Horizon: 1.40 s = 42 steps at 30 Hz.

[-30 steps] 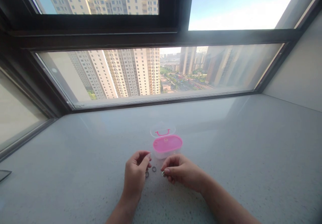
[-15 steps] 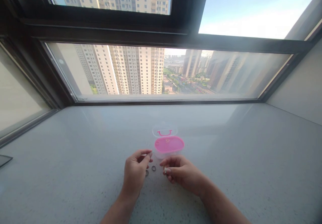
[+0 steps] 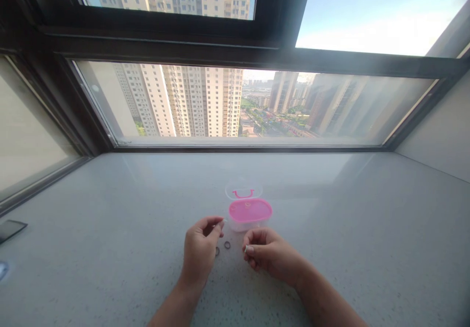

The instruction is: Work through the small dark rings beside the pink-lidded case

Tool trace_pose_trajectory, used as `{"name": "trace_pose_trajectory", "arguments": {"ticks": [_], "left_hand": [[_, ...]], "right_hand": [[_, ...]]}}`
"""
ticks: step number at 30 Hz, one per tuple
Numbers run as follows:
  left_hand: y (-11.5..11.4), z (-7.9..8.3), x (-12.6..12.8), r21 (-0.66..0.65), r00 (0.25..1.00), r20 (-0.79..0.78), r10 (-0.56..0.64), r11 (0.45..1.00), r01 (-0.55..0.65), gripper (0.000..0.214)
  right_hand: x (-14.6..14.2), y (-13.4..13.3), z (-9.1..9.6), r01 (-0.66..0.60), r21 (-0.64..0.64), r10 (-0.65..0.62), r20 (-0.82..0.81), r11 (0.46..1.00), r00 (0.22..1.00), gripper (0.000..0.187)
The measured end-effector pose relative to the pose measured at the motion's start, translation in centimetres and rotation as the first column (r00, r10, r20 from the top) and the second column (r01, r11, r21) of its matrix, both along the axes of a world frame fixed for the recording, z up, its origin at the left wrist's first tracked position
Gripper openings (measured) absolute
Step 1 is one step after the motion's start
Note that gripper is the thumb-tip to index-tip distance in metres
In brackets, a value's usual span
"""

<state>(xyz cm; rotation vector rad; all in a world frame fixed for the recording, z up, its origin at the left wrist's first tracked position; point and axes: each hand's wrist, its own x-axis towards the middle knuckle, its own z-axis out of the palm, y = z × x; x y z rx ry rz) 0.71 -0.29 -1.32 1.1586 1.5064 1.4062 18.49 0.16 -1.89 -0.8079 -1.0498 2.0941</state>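
Observation:
A small clear box with a pink inside [image 3: 250, 214] stands open on the grey stone sill [image 3: 330, 229], its clear lid with a pink handle [image 3: 243, 190] tilted up behind it. Just in front of the box lie two small dark rings [image 3: 227, 245], one partly hidden by my left hand. My left hand [image 3: 200, 251] is curled, thumb and forefinger pinched together on something too small to name. My right hand [image 3: 270, 253] is also curled, its fingertips pinched on a small shiny thing beside the rings.
A wide window with a dark frame [image 3: 235, 55] runs along the back of the sill, with tall buildings beyond. A pale wall [image 3: 440, 126] closes the right side. A dark flat object [image 3: 11, 229] lies at the far left edge.
Both hands have stayed pinched by the rings. My right hand has drawn slightly right and away from the left. The view has tilted a little.

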Motion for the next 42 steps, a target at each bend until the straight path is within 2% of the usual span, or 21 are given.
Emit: {"name": "trace_pose_trajectory", "arguments": {"ticks": [6, 10, 17, 29, 37, 42], "left_hand": [[-0.02, -0.16, -0.12, -0.014, 1.000, 0.003, -0.008, 1.000, 0.008, 0.026], [0.08, -0.41, -0.17, -0.031, 1.000, -0.007, -0.016, 0.999, 0.016, 0.026], [0.01, -0.42, -0.24, 0.001, 0.999, -0.023, 0.040, 0.999, -0.039, 0.029], [-0.09, -0.13, -0.02, -0.007, 1.000, -0.005, 0.018, 1.000, -0.018, 0.027], [-0.09, -0.14, -0.13, -0.030, 1.000, -0.014, 0.016, 0.999, -0.017, 0.026], [0.07, -0.04, -0.20, -0.031, 0.999, 0.017, 0.033, 0.999, -0.033, 0.030]], "right_hand": [[-0.14, -0.37, 0.38, -0.023, 0.090, 0.017, 0.064, 0.996, 0.998, 0.022], [-0.22, -0.44, 0.48, -0.016, 0.079, 0.009, 0.078, 0.997, 0.997, 0.022], [-0.19, -0.33, 0.53, -0.016, 0.077, 0.008, 0.099, 0.997, 0.995, 0.023], [-0.06, -0.18, -0.03, -0.006, 0.074, -0.004, 0.139, 0.997, 0.990, 0.027], [-0.05, -0.19, 0.15, -0.009, 0.037, 0.005, 0.112, 0.999, 0.994, 0.028], [-0.05, -0.21, 0.38, -0.029, 0.077, 0.019, 0.120, 0.997, 0.993, 0.025]]}}
